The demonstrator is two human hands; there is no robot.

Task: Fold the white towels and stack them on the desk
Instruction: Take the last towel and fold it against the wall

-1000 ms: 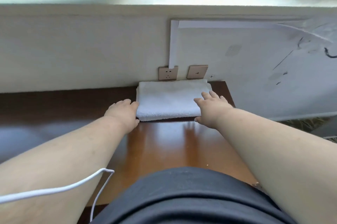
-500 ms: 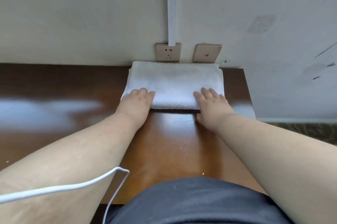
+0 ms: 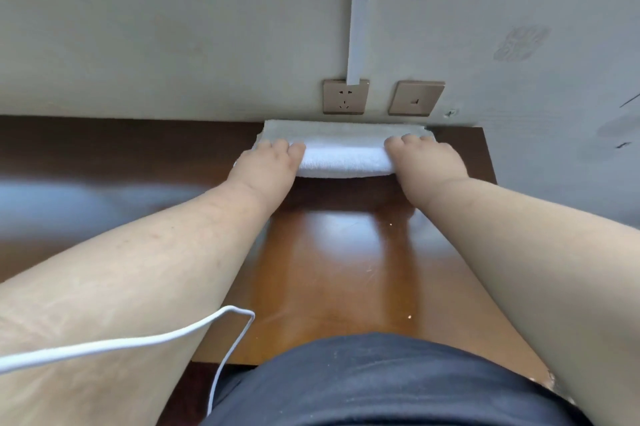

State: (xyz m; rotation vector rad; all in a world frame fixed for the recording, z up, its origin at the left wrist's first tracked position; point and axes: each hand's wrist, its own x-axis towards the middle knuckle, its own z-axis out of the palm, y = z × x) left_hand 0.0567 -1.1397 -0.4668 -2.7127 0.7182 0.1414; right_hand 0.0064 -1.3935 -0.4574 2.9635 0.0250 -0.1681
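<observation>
A folded white towel (image 3: pixel 344 157) lies at the back of the brown wooden desk (image 3: pixel 339 252), against the wall. My left hand (image 3: pixel 268 165) grips its near left corner and my right hand (image 3: pixel 424 162) grips its near right corner, fingers curled over the top. The near edge is raised off the desk and rolled toward the wall, so the towel looks narrow and its far part is half hidden.
Two wall sockets (image 3: pixel 345 97) (image 3: pixel 416 98) sit just above the towel, with a white strip running up from the left one. The desk's right edge (image 3: pixel 490 162) ends close beside my right hand. A white cable (image 3: pixel 138 342) crosses my left forearm.
My hands lay flat on the towel's near edge before; now they grip it and have lifted it up and toward the wall. The view has tilted down and closer.
</observation>
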